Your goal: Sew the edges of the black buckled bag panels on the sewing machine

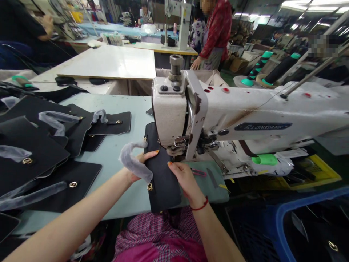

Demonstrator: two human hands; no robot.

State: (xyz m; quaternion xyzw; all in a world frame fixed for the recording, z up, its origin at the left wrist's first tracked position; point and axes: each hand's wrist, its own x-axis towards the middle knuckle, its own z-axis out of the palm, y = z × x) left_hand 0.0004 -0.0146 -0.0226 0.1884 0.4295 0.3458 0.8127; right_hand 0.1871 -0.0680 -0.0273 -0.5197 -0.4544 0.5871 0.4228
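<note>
A black leather-like bag panel (165, 182) lies under the head of a white sewing machine (170, 116). Its handle (129, 160), wrapped in clear plastic, arches off the left side between gold-coloured fittings. My left hand (137, 169) reaches beneath this handle and grips the panel's left edge, thumb stretched over the top toward the needle area; its other fingers are mostly hidden. On the right edge, my right hand (185, 178) pinches the panel with the thumb on top and the fingers largely out of sight. The needle tip is hard to make out.
Several similar black panels (73, 131) with wrapped handles are piled on the pale table (117, 149) at left. Pink-handled snips (199, 172) lie right of my hand. A blue crate (278, 218) stands lower right, a yellow tray (327, 173) behind it. People work beyond.
</note>
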